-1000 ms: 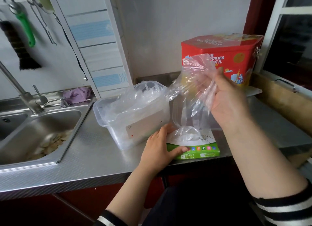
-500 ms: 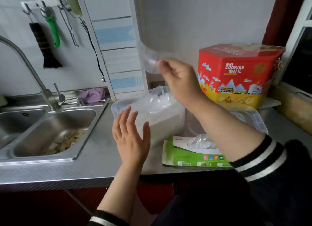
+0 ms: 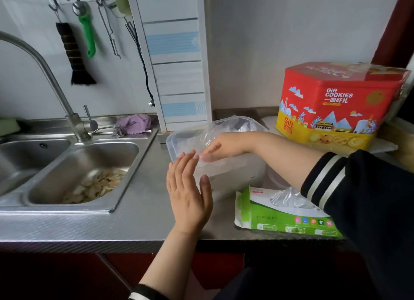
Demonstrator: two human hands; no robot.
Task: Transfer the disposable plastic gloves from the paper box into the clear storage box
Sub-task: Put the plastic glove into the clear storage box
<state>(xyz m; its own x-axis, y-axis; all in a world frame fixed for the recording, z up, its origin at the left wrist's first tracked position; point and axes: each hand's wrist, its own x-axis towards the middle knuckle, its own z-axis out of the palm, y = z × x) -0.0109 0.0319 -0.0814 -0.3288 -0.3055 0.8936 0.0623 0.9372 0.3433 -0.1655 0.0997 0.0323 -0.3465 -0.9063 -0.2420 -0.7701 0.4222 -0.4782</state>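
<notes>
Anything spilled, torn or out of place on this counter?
Two things stand out. The green paper box has its top flap torn open, with a glove bunched out of the hole. The right basin of the sink holds a pile of pale scraps. Nothing looks spilled on the counter.

Both arms wear dark sleeves with pale-striped cuffs, pushed up the forearms.
</notes>
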